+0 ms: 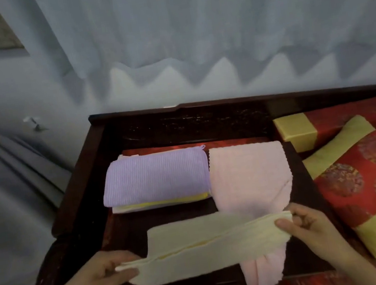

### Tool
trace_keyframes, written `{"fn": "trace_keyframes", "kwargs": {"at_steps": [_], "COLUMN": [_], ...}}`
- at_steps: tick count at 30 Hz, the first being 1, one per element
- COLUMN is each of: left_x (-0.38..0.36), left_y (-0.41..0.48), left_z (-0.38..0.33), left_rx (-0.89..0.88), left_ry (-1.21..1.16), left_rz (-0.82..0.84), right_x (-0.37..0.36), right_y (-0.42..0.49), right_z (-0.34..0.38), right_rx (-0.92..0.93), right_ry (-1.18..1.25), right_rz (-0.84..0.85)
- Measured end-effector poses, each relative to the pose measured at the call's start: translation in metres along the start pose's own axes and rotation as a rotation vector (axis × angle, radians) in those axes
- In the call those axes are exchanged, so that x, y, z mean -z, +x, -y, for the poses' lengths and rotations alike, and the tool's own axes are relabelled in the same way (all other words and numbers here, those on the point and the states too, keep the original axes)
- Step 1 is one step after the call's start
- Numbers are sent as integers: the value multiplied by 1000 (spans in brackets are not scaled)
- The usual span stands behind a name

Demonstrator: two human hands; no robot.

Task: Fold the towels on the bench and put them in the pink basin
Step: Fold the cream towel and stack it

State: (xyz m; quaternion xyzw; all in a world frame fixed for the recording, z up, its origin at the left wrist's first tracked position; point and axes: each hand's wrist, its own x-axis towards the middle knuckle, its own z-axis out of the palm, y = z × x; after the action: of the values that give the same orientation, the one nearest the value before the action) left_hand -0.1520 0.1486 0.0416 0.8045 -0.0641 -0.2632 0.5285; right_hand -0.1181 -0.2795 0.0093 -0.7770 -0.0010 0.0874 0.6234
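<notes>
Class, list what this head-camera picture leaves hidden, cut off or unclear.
- The pink basin: nowhere in the head view.
- The stack under the purple towel: only yellow and white edges show; count unclear.
- The pink towel: middle hidden behind the cream towel held by left hand and right hand.
- The red cushion: cut off by the right edge.

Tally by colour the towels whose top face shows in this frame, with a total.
Lavender towel: 1
Pink towel: 1
Cream towel, pinched by the left hand and the right hand: 1
Total: 3
Yellow and white edges under the lavender one are too hidden to count.
</notes>
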Motion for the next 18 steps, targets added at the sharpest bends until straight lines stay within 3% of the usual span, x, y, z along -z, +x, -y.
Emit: {"fn": "trace_keyframes", "kwargs": {"at_steps": [7, 13, 18], "left_x": [-47, -56, -62], "left_y": [56, 105, 125], "left_z": [79, 108, 124], "left_rx": [151, 255, 358], "left_ry": [-191, -178, -97], "left_rz": [-161, -504, -666], "right_x": [-34, -54, -65], "right_y": [14, 52, 85], "right_z": [-89, -102, -114], "right_rx": [-106, -141, -201], "right_ry": [-182, -297, -390], "right_rz": [-146, -292, -259]}}
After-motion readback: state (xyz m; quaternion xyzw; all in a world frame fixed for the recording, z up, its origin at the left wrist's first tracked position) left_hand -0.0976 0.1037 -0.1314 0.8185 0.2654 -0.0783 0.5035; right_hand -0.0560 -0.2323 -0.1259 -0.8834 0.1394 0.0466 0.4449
